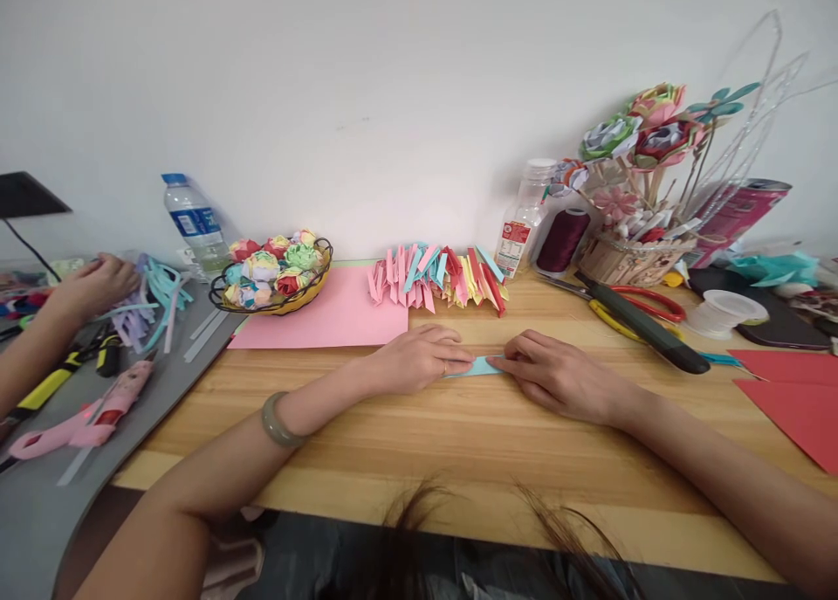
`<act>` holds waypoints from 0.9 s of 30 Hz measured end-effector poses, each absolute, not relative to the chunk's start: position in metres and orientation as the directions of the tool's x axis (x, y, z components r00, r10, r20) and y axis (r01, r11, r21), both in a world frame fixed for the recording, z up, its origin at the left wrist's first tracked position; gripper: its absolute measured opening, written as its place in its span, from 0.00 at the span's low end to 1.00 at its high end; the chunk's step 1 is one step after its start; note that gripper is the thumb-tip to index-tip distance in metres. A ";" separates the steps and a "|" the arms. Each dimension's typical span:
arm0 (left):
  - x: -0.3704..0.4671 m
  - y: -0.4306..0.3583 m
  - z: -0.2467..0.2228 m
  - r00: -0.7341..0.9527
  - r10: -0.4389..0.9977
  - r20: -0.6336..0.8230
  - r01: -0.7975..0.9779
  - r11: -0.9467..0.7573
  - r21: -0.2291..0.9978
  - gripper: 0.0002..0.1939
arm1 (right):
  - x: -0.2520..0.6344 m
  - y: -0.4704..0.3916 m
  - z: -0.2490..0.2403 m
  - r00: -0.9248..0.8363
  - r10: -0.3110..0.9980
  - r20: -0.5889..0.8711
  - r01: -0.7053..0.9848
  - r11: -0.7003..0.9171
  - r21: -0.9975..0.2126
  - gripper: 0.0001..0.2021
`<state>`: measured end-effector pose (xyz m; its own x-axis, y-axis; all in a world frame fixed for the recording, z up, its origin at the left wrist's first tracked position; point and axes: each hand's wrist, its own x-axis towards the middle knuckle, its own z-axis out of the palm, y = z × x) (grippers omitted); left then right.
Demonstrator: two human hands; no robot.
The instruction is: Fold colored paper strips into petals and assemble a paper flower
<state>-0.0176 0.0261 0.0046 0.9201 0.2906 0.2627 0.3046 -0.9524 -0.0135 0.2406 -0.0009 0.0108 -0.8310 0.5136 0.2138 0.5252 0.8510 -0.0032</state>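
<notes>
A light blue paper strip (pixel 483 367) lies flat on the wooden table between my two hands. The fingers of my left hand (pixel 422 360), ringed and with a bangle on the wrist, are on its left end. At the right end, my right hand (pixel 563 375) grips the strip with bent fingers and thumb. Both ends are partly hidden under the fingertips. Just beyond my hands stands a row of folded paper pieces (pixel 419 279) in pink, blue, red and yellow. Pink paper sheets (pixel 320 320) lie behind my left hand.
A basket of paper flowers (pixel 312 287) and a water bottle (pixel 196 224) stand back left. A co-worker's hand (pixel 98 286) is at far left, near a pink glue gun (pixel 88 421). To the right are scissors (pixel 645 325), purple thread (pixel 563 242) and red paper (pixel 792 408).
</notes>
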 end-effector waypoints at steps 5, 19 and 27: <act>-0.022 0.028 0.005 0.930 0.301 0.212 0.314 -0.949 -0.030 0.18 | 0.240 0.001 0.010 -0.854 0.435 0.285 0.469 0.881 0.064 0.18; -0.024 0.024 0.007 0.937 0.311 0.161 0.318 -0.948 -0.020 0.21 | 0.233 -0.010 0.012 -0.835 0.426 0.347 0.499 0.853 0.154 0.19; -0.025 0.023 0.006 0.936 0.279 0.212 0.293 -0.955 -0.036 0.19 | 0.238 -0.014 0.016 -0.826 0.470 0.311 0.512 0.856 0.069 0.18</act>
<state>-0.0253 0.0231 0.0061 0.9364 0.2794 0.2124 0.2932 -0.9554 -0.0360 0.2376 -0.0142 0.0157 -0.8264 0.4696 0.3107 0.5123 0.8560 0.0691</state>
